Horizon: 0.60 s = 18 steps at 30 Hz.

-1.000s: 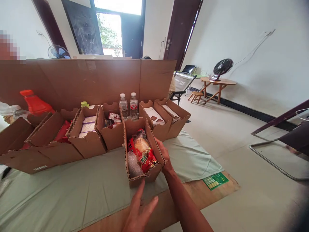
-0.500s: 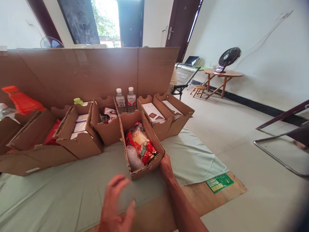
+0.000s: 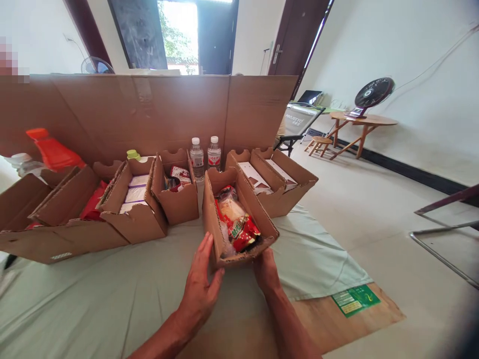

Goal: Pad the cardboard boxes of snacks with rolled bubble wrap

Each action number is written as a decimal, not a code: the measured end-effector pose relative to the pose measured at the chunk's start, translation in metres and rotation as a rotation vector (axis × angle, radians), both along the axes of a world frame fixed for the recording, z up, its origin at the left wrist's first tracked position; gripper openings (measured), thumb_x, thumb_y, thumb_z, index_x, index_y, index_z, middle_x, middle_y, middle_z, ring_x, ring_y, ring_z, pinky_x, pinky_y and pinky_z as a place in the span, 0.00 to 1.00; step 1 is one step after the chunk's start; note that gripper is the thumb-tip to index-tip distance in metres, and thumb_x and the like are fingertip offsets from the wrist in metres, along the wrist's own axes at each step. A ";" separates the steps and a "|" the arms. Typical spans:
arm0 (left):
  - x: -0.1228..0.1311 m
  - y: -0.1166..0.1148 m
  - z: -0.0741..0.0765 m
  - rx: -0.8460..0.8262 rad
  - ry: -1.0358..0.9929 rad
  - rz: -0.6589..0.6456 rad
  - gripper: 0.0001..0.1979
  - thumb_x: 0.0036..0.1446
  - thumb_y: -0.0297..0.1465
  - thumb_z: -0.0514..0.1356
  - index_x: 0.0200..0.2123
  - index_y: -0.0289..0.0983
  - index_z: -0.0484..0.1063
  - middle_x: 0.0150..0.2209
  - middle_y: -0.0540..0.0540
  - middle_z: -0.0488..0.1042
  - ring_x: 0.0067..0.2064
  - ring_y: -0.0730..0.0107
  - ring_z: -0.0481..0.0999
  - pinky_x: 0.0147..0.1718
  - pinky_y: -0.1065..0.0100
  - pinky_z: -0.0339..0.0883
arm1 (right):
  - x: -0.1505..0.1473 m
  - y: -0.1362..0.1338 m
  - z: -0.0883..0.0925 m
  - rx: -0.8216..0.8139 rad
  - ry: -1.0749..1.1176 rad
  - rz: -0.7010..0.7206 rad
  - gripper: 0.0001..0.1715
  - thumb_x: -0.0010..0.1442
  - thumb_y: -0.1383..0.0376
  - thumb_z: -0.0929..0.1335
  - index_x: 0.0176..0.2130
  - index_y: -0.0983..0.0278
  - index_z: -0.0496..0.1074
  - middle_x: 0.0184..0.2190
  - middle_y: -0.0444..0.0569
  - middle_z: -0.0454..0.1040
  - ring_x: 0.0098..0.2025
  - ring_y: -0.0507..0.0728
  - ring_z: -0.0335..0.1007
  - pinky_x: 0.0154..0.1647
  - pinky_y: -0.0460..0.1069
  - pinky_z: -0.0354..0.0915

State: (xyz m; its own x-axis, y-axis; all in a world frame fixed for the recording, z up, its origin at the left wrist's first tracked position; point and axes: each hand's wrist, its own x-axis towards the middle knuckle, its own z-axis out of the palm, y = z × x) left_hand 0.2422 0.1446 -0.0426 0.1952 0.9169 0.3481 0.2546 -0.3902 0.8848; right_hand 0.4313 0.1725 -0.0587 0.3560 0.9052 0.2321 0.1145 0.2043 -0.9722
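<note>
A narrow open cardboard box with snack packets in red and clear wrappers stands on the green cloth. My left hand grips its near left corner, fingers against the left wall and thumb on the front. My right hand holds the near right corner from below the front edge. The box sits slightly ahead of a row of similar boxes.
More open boxes line up to the left and right before a tall cardboard wall. Two water bottles stand behind. An orange bottle is far left. A fan on a round table stands at the right wall.
My left hand rose from the table's near edge and closed on the box's left corner. My right hand slid back along the right side to the front corner.
</note>
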 end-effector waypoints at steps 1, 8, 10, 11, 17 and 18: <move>0.000 0.005 -0.002 -0.026 -0.018 0.026 0.33 0.66 0.31 0.57 0.72 0.44 0.52 0.72 0.37 0.59 0.72 0.50 0.61 0.67 0.44 0.62 | -0.001 0.000 -0.001 -0.012 0.007 0.000 0.44 0.69 0.36 0.52 0.57 0.59 0.77 0.53 0.54 0.80 0.55 0.66 0.77 0.54 0.61 0.74; 0.005 0.054 -0.002 -0.109 -0.037 0.205 0.28 0.62 0.33 0.59 0.65 0.38 0.64 0.62 0.35 0.71 0.60 0.55 0.75 0.52 0.57 0.76 | 0.004 -0.001 -0.005 -0.124 -0.028 -0.103 0.33 0.63 0.41 0.67 0.53 0.62 0.77 0.52 0.56 0.79 0.54 0.65 0.74 0.57 0.60 0.70; 0.008 0.075 0.003 -0.115 0.005 0.247 0.26 0.62 0.34 0.59 0.63 0.35 0.66 0.59 0.35 0.74 0.57 0.57 0.77 0.50 0.59 0.77 | 0.006 -0.002 -0.005 -0.133 -0.046 -0.114 0.31 0.63 0.43 0.68 0.52 0.63 0.77 0.51 0.57 0.79 0.53 0.64 0.75 0.55 0.59 0.71; 0.009 0.086 0.005 -0.122 0.029 0.269 0.25 0.62 0.34 0.58 0.62 0.34 0.67 0.57 0.35 0.75 0.56 0.57 0.78 0.50 0.59 0.77 | 0.007 -0.002 -0.004 -0.137 -0.055 -0.117 0.30 0.63 0.45 0.68 0.51 0.63 0.78 0.51 0.57 0.79 0.52 0.64 0.75 0.54 0.59 0.71; 0.001 0.109 0.012 -0.117 0.173 0.306 0.16 0.61 0.36 0.59 0.48 0.34 0.77 0.42 0.37 0.82 0.44 0.53 0.82 0.47 0.52 0.76 | 0.010 -0.003 -0.004 -0.131 -0.112 -0.117 0.25 0.61 0.48 0.69 0.47 0.63 0.79 0.56 0.58 0.77 0.54 0.64 0.74 0.54 0.59 0.70; -0.006 0.104 0.016 -0.099 0.188 0.298 0.17 0.61 0.36 0.60 0.49 0.34 0.77 0.43 0.37 0.82 0.46 0.52 0.81 0.48 0.51 0.76 | 0.011 -0.003 -0.005 -0.127 -0.120 -0.117 0.24 0.61 0.48 0.69 0.46 0.62 0.79 0.56 0.58 0.76 0.55 0.65 0.73 0.55 0.59 0.70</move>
